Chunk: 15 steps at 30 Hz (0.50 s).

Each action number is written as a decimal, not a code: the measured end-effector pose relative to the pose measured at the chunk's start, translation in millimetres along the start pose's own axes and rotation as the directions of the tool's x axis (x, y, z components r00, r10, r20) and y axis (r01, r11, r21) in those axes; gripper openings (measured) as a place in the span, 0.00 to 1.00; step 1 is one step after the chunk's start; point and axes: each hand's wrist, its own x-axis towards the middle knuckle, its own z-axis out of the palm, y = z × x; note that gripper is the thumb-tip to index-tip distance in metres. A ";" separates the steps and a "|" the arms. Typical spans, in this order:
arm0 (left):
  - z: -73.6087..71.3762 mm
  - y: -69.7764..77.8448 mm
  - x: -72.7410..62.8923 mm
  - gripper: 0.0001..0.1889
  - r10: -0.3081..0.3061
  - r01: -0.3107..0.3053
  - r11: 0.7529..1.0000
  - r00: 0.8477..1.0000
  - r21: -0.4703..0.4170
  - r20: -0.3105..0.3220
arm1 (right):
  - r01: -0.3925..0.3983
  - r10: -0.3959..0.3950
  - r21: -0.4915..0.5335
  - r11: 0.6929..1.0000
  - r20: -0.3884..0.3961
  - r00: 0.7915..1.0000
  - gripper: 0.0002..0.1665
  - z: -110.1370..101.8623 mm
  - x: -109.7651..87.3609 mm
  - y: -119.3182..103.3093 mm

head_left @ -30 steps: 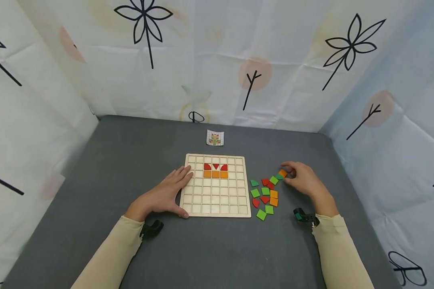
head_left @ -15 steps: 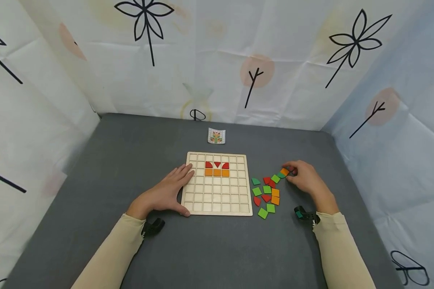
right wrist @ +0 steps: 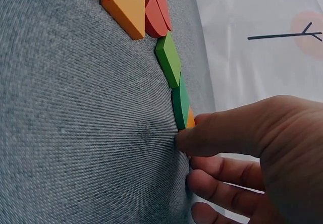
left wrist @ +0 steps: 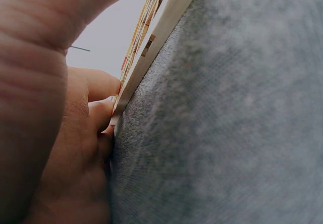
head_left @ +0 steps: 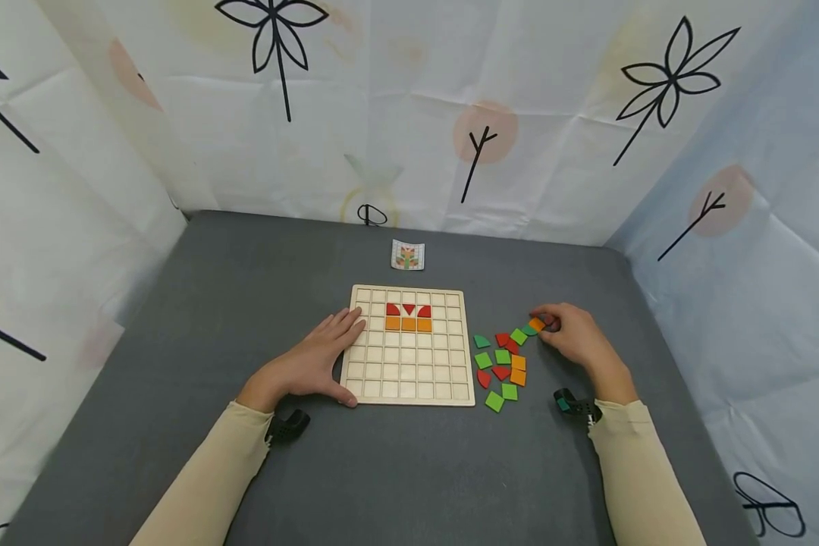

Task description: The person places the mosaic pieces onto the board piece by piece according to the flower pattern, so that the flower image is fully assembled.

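A light wooden grid board [head_left: 408,371] lies in the middle of the table in the head view. Along its upper part sit three red shapes [head_left: 409,309] above a row of three orange square tiles [head_left: 408,324]. Spread along the board's left edge, my left hand [head_left: 314,360] rests its fingers there, with the thumb at the near left corner. To the right, thumb and index finger of my right hand [head_left: 573,334] pinch an orange tile [head_left: 537,324] at the far end of the loose tiles. A dark green tile [right wrist: 180,105] lies right against that orange one.
Several loose green, red and orange tiles [head_left: 503,356] lie between the board and my right hand. Behind the board is a small card [head_left: 408,255] printed with a coloured grid pattern. Patterned white cloth [head_left: 409,114] encloses the grey table [head_left: 409,470] at the back and sides.
The head view has shifted slightly. Both hands stay at the same spots, the left at the board's edge and the right at the orange tile.
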 end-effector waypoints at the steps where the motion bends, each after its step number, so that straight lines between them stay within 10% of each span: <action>1: -0.4 0.2 0.0 0.73 0.001 -0.001 1.000 1.000 0.003 0.000 | -0.001 0.001 -0.001 1.000 0.003 1.000 0.21 0.0 0.1 -0.1; 15: 0.3 -0.9 0.5 0.74 -0.025 0.024 1.000 0.999 0.020 0.023 | -0.017 0.018 0.024 1.000 -0.019 1.000 0.13 -2.3 -5.2 0.0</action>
